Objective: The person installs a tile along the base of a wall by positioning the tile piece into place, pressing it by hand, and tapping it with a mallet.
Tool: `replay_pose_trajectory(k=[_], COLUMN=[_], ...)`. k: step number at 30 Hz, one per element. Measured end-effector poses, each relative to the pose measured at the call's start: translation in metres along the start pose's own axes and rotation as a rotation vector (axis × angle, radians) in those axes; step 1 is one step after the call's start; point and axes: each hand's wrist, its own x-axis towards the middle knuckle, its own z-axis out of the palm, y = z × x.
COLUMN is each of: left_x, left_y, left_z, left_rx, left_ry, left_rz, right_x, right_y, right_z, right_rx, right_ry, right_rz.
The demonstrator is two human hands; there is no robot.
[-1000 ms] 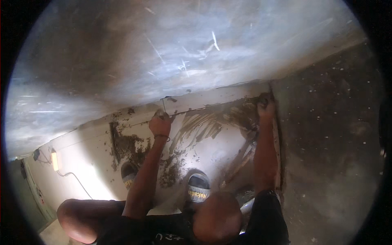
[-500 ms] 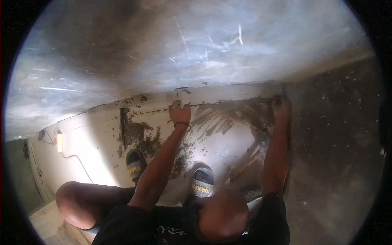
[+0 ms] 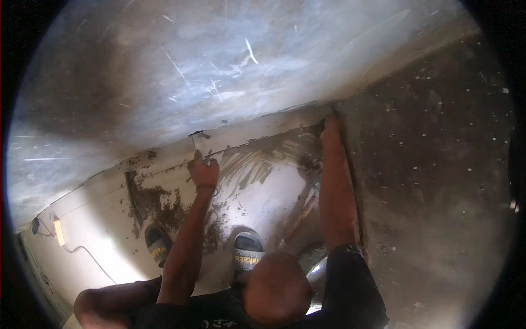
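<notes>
Left hand (image 3: 204, 172) bent, thumb and fingers partly spread, is at the seam beside the pale strip (image 3: 263, 130), and I can't tell if it grips anything. On my view the strip lies along the foot of the scuffed wall (image 3: 219, 60), running to the corner, where the right hand (image 3: 331, 129) reaches; its fingers are too dark for me to read. Brown smears (image 3: 263, 164) streak the floor (image 3: 274, 192) between the forearms; a lit lamp (image 3: 59, 232) glows far left.
</notes>
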Motion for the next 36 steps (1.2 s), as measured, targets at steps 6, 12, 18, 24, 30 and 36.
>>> replay_pose_trajectory(k=[6,12,18,24,30,36], left_x=[0.013,0.033,0.05,0.05,0.054,0.045], left_y=[-0.008,-0.002,-0.001,-0.01,-0.014,-0.019], left_z=[-0.016,-0.029,-0.025,-0.012,-0.022,-0.012], left_rx=[0.343,0.402,0.429,0.444,0.409,0.307], left_ry=[-0.003,-0.135,-0.198,-0.088,-0.184,-0.083], left_rz=[0.292,0.262,0.321,0.355,0.364,0.532], right_x=[-0.018,-0.03,-0.038,-0.009,-0.004,-0.044], right_y=[-0.003,-0.015,-0.044,-0.035,-0.022,-0.004], right_z=[0.013,-0.013,-0.047,-0.024,-0.009,0.001], right_rx=[0.331,0.341,-0.19,1.806,2.091,0.868], right_ry=[0.159,0.03,-0.313,-0.074,-0.006,0.181], right_rz=[0.222,0.269,-0.022,0.488,0.58,-0.088])
